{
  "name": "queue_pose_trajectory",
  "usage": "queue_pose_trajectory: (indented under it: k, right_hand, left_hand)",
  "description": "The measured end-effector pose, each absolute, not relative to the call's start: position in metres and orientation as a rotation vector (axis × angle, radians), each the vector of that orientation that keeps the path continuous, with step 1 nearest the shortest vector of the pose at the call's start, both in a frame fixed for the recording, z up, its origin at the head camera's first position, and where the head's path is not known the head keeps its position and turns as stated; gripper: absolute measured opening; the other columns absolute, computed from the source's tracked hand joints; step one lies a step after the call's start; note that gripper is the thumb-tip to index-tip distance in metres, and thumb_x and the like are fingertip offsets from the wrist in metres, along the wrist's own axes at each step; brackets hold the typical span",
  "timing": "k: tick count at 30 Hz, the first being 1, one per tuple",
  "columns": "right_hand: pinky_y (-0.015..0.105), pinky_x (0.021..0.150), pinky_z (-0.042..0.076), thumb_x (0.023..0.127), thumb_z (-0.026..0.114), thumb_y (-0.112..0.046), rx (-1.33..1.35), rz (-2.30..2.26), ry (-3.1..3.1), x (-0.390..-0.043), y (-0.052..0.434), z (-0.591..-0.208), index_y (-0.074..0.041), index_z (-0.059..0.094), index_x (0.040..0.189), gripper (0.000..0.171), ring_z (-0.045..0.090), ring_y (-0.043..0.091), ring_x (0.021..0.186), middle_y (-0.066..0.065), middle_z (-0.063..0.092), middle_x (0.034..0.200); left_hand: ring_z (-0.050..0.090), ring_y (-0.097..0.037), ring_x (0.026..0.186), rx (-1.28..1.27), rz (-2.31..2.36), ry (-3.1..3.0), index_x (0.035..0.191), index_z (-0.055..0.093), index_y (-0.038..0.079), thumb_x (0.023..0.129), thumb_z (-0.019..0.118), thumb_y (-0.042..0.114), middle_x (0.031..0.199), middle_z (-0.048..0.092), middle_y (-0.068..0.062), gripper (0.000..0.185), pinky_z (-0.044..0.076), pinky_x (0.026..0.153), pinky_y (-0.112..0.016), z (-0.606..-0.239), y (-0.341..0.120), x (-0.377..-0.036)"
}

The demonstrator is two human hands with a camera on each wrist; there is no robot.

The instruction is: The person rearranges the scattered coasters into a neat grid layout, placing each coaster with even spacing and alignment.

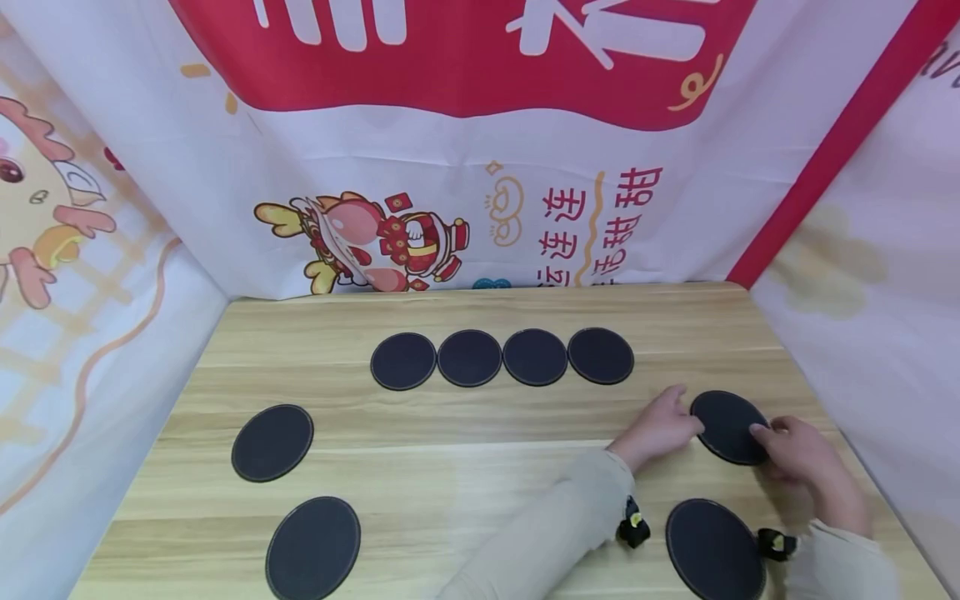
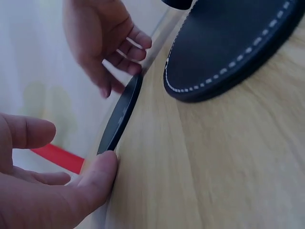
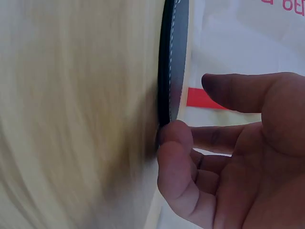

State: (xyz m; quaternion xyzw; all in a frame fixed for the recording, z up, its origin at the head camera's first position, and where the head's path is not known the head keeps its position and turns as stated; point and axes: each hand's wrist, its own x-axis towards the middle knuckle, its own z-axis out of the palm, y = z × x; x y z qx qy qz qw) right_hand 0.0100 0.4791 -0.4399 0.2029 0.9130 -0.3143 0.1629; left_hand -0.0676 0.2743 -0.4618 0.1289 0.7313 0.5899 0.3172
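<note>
A flat black coaster [image 1: 729,427] with stitching round its rim lies between my two hands at the right of the table. My left hand [image 1: 658,429] is at its left side, one fingertip [image 2: 102,174] right at the rim and the other fingers spread. At the opposite side, my right hand [image 1: 808,458] has its thumb over the coaster's top in the head view. In the right wrist view that thumb [image 3: 233,93] stands apart from the coaster, while a bent finger [image 3: 175,143] meets its edge. Nearer to me lies another coaster [image 1: 715,550], below my hands.
Several matching coasters [image 1: 469,358] form a touching row toward the back of the wooden table [image 1: 465,467]. Two more, an upper one [image 1: 272,443] and a lower one [image 1: 313,548], lie on the left. Printed cloth [image 1: 465,142] hangs behind and at both sides.
</note>
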Motion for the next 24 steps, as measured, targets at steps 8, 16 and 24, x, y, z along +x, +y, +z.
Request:
queue_pose_trajectory:
  k: [8,16,24]
  right_hand:
    - [0.042,0.061,0.058,0.107,0.042,-0.026,0.63,-1.131,2.541,0.013,0.464,-0.445,0.02,0.023,0.14,0.059,0.067,0.025,0.069,0.044,0.05,0.11]
    - [0.04,0.051,0.053,0.107,0.04,-0.008,0.484,-1.387,2.526,0.015,0.44,-0.44,0.012,0.019,0.143,0.047,0.054,0.023,0.055,0.014,0.056,0.073]
    - [0.037,0.044,0.049,0.107,0.043,-0.005,0.344,-1.521,2.497,0.001,0.401,-0.422,0.004,0.021,0.148,0.047,0.051,0.02,0.049,0.011,0.053,0.066]
  left_hand:
    - [0.061,-0.011,0.106,0.231,1.614,1.93,0.146,0.052,0.013,0.086,0.071,0.006,0.123,0.065,-0.007,0.062,0.05,0.087,-0.024,-0.463,0.273,-0.064]
    - [0.058,-0.013,0.068,0.074,1.891,1.773,0.132,0.063,0.004,0.083,0.066,-0.012,0.092,0.059,0.0,0.052,0.058,0.07,-0.035,-0.464,0.249,-0.07]
    - [0.059,-0.014,0.06,0.14,2.024,1.728,0.111,0.069,0.004,0.087,0.063,-0.016,0.075,0.061,-0.006,0.032,0.06,0.066,-0.036,-0.466,0.206,-0.088]
